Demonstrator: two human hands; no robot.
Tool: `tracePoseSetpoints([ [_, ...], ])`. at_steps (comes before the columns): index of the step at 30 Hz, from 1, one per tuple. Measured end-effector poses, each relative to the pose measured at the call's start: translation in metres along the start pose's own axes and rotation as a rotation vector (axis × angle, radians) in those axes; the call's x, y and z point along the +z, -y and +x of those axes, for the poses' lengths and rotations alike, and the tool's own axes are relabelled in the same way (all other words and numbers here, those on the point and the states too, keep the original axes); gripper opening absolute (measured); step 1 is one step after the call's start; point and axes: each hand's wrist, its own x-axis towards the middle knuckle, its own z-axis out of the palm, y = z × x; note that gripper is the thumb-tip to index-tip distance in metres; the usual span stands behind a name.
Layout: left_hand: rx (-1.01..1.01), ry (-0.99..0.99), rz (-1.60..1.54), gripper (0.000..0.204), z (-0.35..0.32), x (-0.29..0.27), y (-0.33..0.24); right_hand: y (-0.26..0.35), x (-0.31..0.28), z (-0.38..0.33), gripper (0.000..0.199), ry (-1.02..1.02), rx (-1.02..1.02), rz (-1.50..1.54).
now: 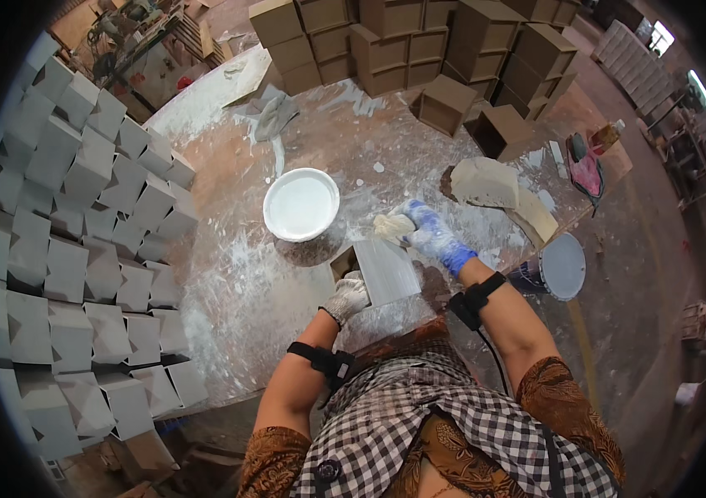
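My left hand (348, 295), in a white knitted glove, grips a small open-ended box (389, 272) by its open side. Its upper face is coated wet-looking grey-white, and the brown inside shows through the opening. Some of the left fingers are hidden within the box. My right hand (436, 236) wears a blue glove smeared with white and pinches a cream sponge-like pad (393, 227) just beyond the box's far edge. Whether the pad touches the box I cannot tell. Beyond them stands a round white bowl (301, 205) of white liquid.
Stacked white-coated boxes (71, 266) fill the left side. Bare brown boxes (386, 50) are piled at the back. Cream foam-like pieces (486, 182) lie to the right, near a bucket (563, 266) at the table edge. A pale crumpled cloth (275, 114) lies farther back.
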Motion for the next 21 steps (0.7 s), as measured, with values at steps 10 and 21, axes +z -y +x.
tracePoseSetpoints([
  [10,-0.015,0.037,-0.019,0.033,-0.008,-0.018,-0.013,0.018,-0.003,-0.107,0.026,0.176,-0.048,0.401],
  [21,0.001,-0.14,-0.281,0.034,0.012,0.086,0.043,0.042,0.016,0.007,0.023,0.093,-0.14,0.168],
])
